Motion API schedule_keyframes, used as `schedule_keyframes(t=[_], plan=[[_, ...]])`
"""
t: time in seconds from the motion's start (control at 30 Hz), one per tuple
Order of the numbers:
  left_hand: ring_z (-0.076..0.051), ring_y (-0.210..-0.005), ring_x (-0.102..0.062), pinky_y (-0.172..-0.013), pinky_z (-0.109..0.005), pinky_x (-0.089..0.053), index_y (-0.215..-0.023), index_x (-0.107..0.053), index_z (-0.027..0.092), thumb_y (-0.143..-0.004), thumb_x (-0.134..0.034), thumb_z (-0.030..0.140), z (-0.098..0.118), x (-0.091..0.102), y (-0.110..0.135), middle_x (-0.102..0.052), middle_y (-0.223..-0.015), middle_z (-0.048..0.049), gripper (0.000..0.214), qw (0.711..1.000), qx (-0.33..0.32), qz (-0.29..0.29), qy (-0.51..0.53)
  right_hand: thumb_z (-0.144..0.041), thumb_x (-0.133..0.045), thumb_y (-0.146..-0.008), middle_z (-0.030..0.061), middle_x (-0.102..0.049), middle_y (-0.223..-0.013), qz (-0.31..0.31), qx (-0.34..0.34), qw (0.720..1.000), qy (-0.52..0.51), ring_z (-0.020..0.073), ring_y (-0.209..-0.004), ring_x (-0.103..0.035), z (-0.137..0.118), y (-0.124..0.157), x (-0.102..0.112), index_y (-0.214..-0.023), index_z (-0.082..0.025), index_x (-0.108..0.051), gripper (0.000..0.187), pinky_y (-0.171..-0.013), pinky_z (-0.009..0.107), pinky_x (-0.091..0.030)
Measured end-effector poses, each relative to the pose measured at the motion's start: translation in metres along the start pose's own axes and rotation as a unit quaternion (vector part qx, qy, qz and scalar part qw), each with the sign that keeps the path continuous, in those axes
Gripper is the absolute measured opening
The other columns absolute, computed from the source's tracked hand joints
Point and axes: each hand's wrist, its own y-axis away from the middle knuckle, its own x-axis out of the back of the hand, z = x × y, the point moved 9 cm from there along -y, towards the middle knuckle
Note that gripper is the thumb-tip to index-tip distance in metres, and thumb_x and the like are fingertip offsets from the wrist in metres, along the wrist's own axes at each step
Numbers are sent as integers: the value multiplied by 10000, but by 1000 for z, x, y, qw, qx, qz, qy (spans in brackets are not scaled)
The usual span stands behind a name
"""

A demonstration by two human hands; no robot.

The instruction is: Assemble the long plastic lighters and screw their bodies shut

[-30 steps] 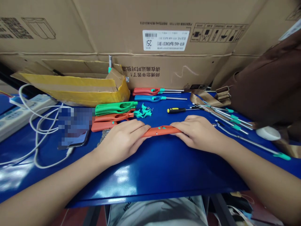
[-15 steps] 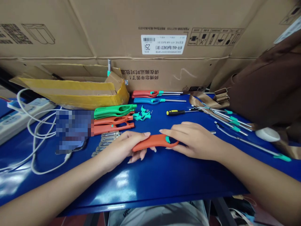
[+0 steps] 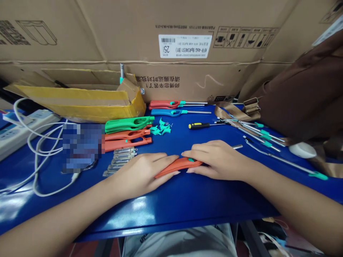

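Observation:
An orange gas lighter (image 3: 178, 165) lies between my two hands, just above the blue table. Its handle end is gripped by my left hand (image 3: 146, 173), with the fingers along the top and the thumb on the near side. My right hand (image 3: 214, 159) pinches the other end near the green trigger, partly hiding it. A metal tube tip (image 3: 237, 146) shows beyond my right hand. Left of my left hand lie several clear fuel tanks (image 3: 120, 160). Orange handle shells (image 3: 128, 144) and green handle shells (image 3: 128, 124) are stacked behind them.
Loose green triggers (image 3: 162, 127) lie near a yellow-black screwdriver (image 3: 199, 125). Red lighters (image 3: 166, 104) and a blue lighter (image 3: 168, 113) sit at the back. Metal tubes with wires (image 3: 289, 165) lie right. A yellow-taped box (image 3: 80, 109), power strip (image 3: 24, 132) and cables stand left.
My left hand has turned over and closed its fingers on the lighter's handle end. The lighter has tilted slightly, and my right hand stays at the trigger end. The view has shifted a little.

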Motion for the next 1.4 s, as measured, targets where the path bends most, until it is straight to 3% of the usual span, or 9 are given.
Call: schedule_keyframes(t=[0.13, 0.33, 0.57, 0.67, 0.77, 0.9, 1.13, 1.3, 1.4], plan=[[-180, -837, -739, -751, -263, -571, -1324, -633, 189, -1076, -483, 343, 0, -1, -1, -757, -991, -58, 329, 1000, -6, 0, 5, -371, -413, -1086, 123, -741, -1154, -20, 21, 999, -16, 232, -985, -698, -9, -1, -7, -1303, -149, -620, 373, -797, 352, -520], [-195, -930, -741, -813, -288, -566, -1265, -662, 184, -1079, -474, 329, 3, -10, -1, -763, -1085, -67, 302, 998, -4, -34, 47, -284, -402, -1062, 95, -754, -1029, -34, 23, 999, -21, 232, -895, -696, -15, -1, -13, -1175, -143, -672, 325, -746, 352, -493], [-193, -872, -732, -775, -293, -555, -1309, -642, 165, -1072, -478, 329, -5, -6, -2, -754, -1023, -60, 332, 999, 12, -31, 33, -395, -470, -1070, 75, -761, -1129, -30, -9, 999, -11, 240, -975, -711, -2, -2, -6, -1280, -189, -658, 350, -819, 361, -505], [-185, -926, -730, -818, -277, -544, -1304, -642, 171, -1068, -499, 328, -11, 3, -3, -753, -1092, -63, 317, 999, 3, -11, 35, -381, -533, -1038, 88, -771, -1080, -22, -43, 999, 21, 254, -954, -719, 9, 1, 4, -1158, -175, -712, 298, -823, 367, -491], [-177, -970, -725, -858, -262, -537, -1310, -641, 174, -1060, -524, 325, -15, 6, -4, -749, -1133, -62, 314, 999, -6, -9, 47, -278, -524, -1019, 64, -764, -919, -55, -64, 996, 40, 249, -863, -720, 15, 4, 6, -1001, -173, -727, 229, -776, 367, -460], [-165, -889, -716, -806, -255, -532, -1247, -678, 175, -1060, -519, 326, -17, 3, -4, -752, -1054, -49, 288, 998, -7, -32, 61, -300, -475, -1051, 47, -717, -776, -107, -63, 990, 67, 232, -736, -684, 14, 3, -2, -877, -171, -691, 306, -709, 361, -402], [-180, -841, -712, -702, -274, -487, -1254, -681, 206, -1055, -526, 395, -23, 0, -3, -752, -1015, -31, 314, 999, 33, -24, -28, -366, -501, -1055, 30, -728, -830, -114, -79, 989, 44, 213, -769, -678, 15, -1, -11, -954, -190, -680, 270, -738, 345, -401], [-170, -817, -691, -728, -262, -493, -1140, -734, 206, -1052, -525, 387, -36, 8, -8, -729, -907, -34, 291, 998, 50, -23, 0, -467, -625, -979, 76, -741, -1001, -49, -111, 989, 89, 276, -945, -676, 30, 4, 8, -1041, -188, -694, 294, -821, 377, -458], [-168, -752, -674, -717, -268, -492, -1009, -757, 176, -1022, -567, 398, -45, 26, -10, -730, -825, -34, 293, 997, 63, 33, 21, -368, -664, -944, 109, -746, -1102, -31, -158, 976, 146, 327, -1028, -673, 53, 9, 19, -1160, -166, -682, 296, -878, 425, -463]])
